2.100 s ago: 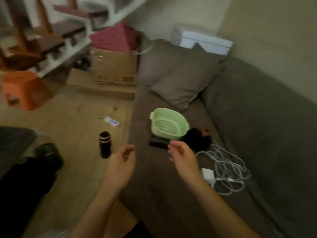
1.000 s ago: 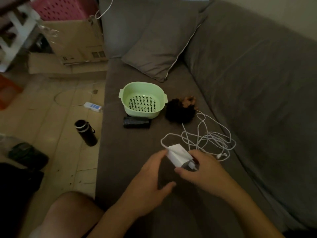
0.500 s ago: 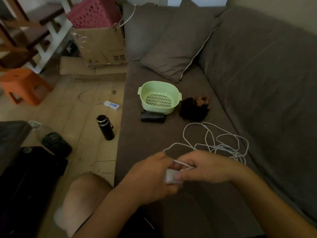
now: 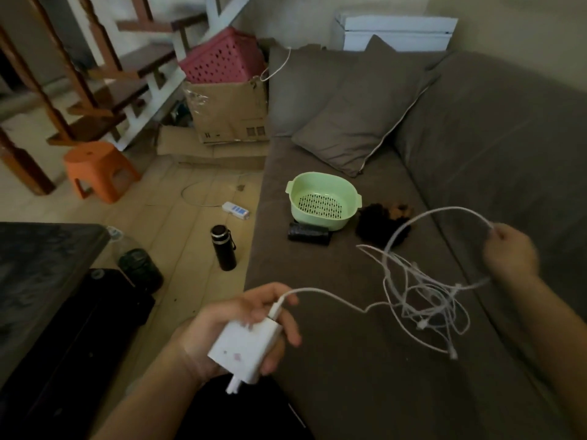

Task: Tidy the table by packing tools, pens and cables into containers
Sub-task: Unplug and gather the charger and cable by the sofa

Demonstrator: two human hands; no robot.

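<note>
The left hand [image 4: 235, 325] lies palm up, fingers curled round the white charger [image 4: 244, 350], prongs pointing toward the person. Its cable [image 4: 422, 293] runs right into a loose tangle, one loop pinched high in the right hand [image 4: 508, 252], which is motion-blurred, so the finger positions are unclear. Whether the lowest strands touch the sofa [image 4: 349, 376] is hard to tell. The green basket [image 4: 317, 222] sits farther back on the seat. Half a second ago both hands met at the charger – now they are well apart, with the cable drawn up.
</note>
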